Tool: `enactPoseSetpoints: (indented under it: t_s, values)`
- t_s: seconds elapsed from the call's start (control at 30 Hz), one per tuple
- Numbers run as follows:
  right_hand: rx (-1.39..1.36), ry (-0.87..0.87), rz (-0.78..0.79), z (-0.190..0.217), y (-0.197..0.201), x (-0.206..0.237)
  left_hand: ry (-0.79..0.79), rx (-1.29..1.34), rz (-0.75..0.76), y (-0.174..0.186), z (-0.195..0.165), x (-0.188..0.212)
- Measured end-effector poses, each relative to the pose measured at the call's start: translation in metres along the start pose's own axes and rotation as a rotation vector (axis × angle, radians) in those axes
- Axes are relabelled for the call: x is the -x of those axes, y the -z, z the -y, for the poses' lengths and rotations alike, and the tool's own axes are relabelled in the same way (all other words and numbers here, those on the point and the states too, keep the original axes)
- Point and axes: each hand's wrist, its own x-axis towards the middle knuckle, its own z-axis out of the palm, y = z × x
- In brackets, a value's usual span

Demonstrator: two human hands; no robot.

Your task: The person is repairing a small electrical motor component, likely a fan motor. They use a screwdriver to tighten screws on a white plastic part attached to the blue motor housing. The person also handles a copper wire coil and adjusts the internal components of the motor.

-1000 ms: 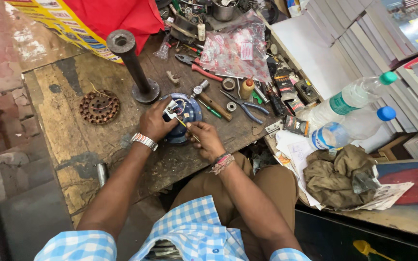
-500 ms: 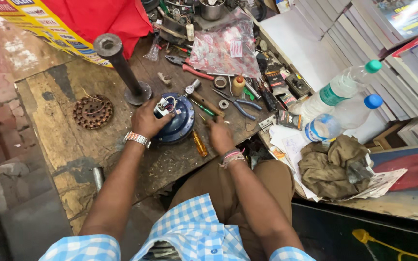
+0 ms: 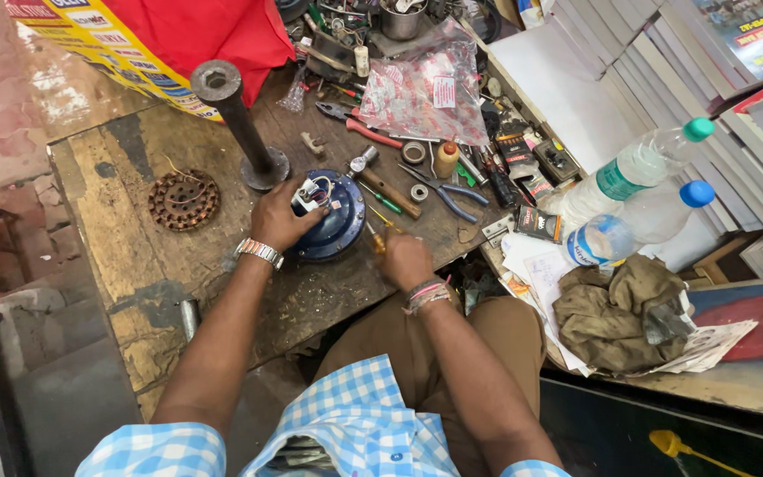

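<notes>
Item 1, right hand (image 3: 404, 261): grip closed around a yellow-handled screwdriver (image 3: 380, 237), shaft angled toward the motor housing. Judgement: seat the tip square before turning, or it may slip.

Item 2, left hand (image 3: 280, 216): palm and fingers spread over the near-left side of the blue motor housing (image 3: 333, 225), pressing it down rather than clasping it. Judgement: firm downward pressure should stop the round body turning under the tool.

Item 3, blue motor housing: rests flat on the worn wooden surface (image 3: 134, 265), mid-bench, white wires showing at its top.

Item 4, copper winding ring (image 3: 184, 200): lies to the left, well apart.

Item 5, steel pipe stand (image 3: 242, 124): upright, just behind the housing.

Item 6, pliers (image 3: 448, 190) and wooden-handled hammer (image 3: 386, 181): loose, right of the housing.

Item 7, plastic bag of parts (image 3: 426, 93): far edge.
</notes>
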Motion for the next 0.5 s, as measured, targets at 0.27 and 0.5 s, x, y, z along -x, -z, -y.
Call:
enactPoseSetpoints:
  t_s: [0.27, 0.5]
  values:
    - [0.039, 0.051, -0.306, -0.009, 0.011, -0.006, -0.086, 0.060, 0.023, 0.003, -0.005, 0.009]
    - [-1.130, -0.122, -0.099, 0.031, 0.011, -0.049, -0.105, 0.026, 0.034, -0.005, -0.002, 0.007]
